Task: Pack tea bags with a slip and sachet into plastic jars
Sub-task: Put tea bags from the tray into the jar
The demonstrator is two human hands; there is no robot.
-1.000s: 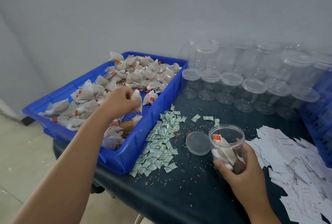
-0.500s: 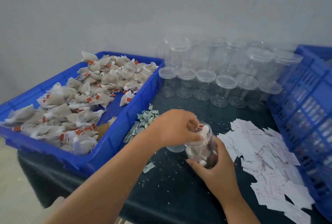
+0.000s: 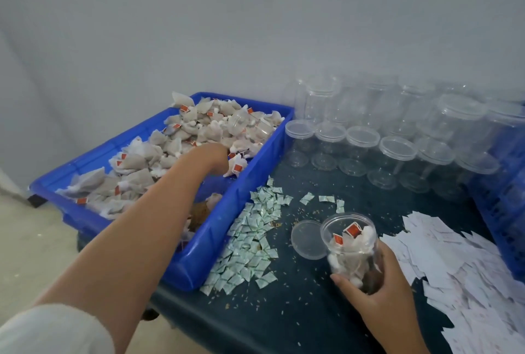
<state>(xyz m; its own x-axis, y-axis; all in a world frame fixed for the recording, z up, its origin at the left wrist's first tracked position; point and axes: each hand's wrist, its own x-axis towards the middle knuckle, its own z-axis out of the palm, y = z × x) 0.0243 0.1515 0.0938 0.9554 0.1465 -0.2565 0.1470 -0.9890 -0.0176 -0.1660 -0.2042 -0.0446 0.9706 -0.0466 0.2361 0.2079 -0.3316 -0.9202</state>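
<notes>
Head view (only camera).

Right grip (image 3: 380,288): clasped round the lower wall of the open jar (image 3: 350,243), thumb on the near side, fingers behind. The jar appears to lean slightly, with its mouth toward the tray side. Judged reason: this steadies it and presents the opening to the feeding hand. I cannot tell whether its base touches the tabletop (image 3: 284,314). Several red-tagged bags sit inside, below the rim. No slip or sachet can be made out in it. The lid (image 3: 308,240) lies flat just left of the jar, within reach for closing.

Left grip (image 3: 211,156): reaches over the near wall of the blue tray (image 3: 199,265) into the heap of tea bags (image 3: 159,154). The fingertips are hidden behind the hand, so I cannot tell whether it is clenched on a bag or released.

Edges and room:
- The sachets (image 3: 250,240) lie between the tray and the jar, under the likely path back to the jar.
- The slips (image 3: 454,268) are spread just right of the jar.
- The empty jars (image 3: 395,152) stand in rows behind, well apart from the held one.
- The blue crate (image 3: 508,206) closes the right side.
- Bare tabletop shows toward the near edge.
</notes>
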